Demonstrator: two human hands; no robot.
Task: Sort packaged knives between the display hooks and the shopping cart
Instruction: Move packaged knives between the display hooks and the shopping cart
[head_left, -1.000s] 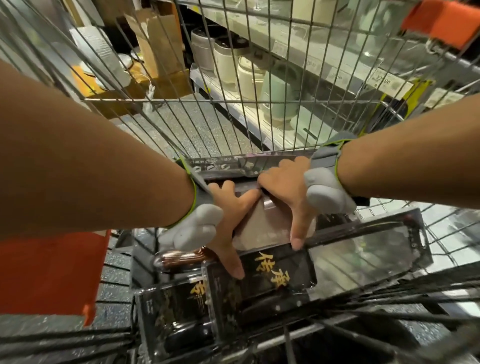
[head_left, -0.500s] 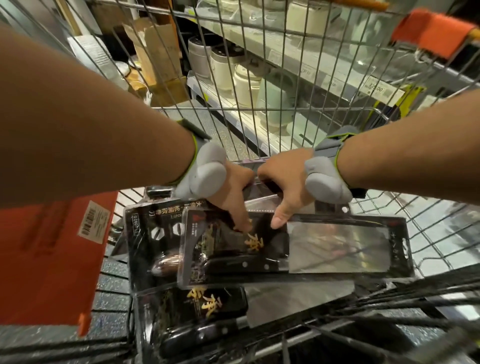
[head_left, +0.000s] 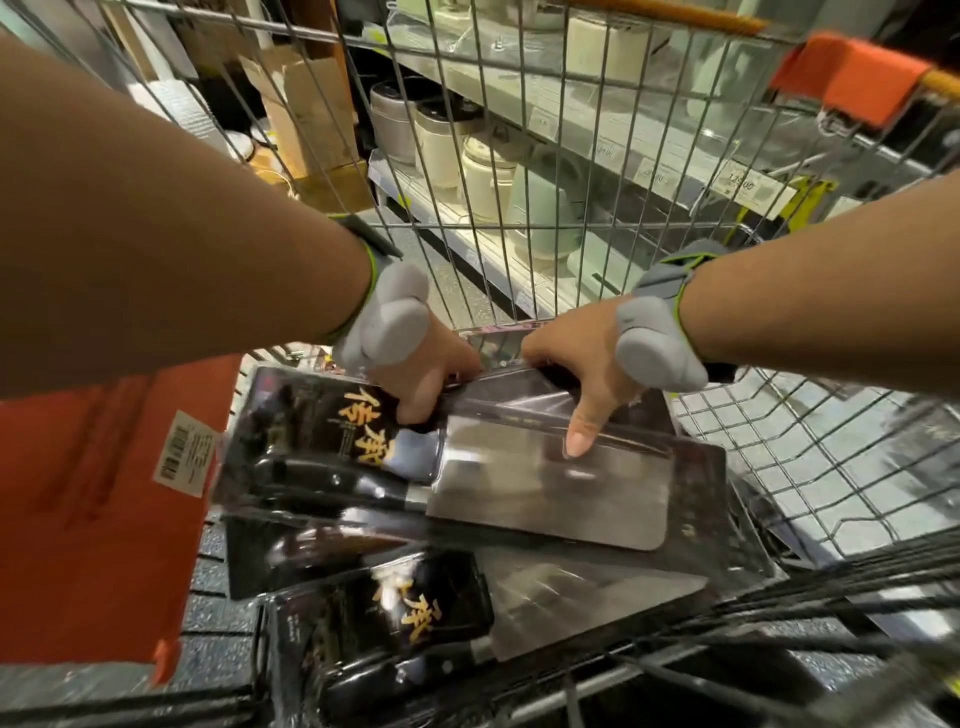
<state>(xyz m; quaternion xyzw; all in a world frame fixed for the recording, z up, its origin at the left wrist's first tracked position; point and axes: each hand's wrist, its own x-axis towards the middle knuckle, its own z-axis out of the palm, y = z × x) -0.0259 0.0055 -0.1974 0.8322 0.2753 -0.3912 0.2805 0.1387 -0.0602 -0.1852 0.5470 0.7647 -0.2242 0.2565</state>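
A packaged cleaver (head_left: 519, 478) in a black blister pack with gold characters is held tilted inside the wire shopping cart (head_left: 810, 447). My left hand (head_left: 421, 374) grips its far edge near the label, thumb on the front. My right hand (head_left: 576, 374) grips the same far edge over the blade, thumb pressed on the clear plastic. Another packaged cleaver (head_left: 467, 613) lies below it in the cart, and a further dark pack (head_left: 311, 551) lies between them. One more pack's edge (head_left: 498, 345) shows behind my hands.
An orange plastic panel with a barcode sticker (head_left: 104, 499) stands at the cart's left. Beyond the cart's wire front are store shelves with pale pots (head_left: 488, 171) and price tags (head_left: 743, 184). Cardboard boxes (head_left: 311, 114) stand at the back left. An orange handle cover (head_left: 857, 78) shows top right.
Both hands have lifted the top packaged cleaver up and toward me, tilting it; the pack beneath is now more exposed. The view has moved closer.
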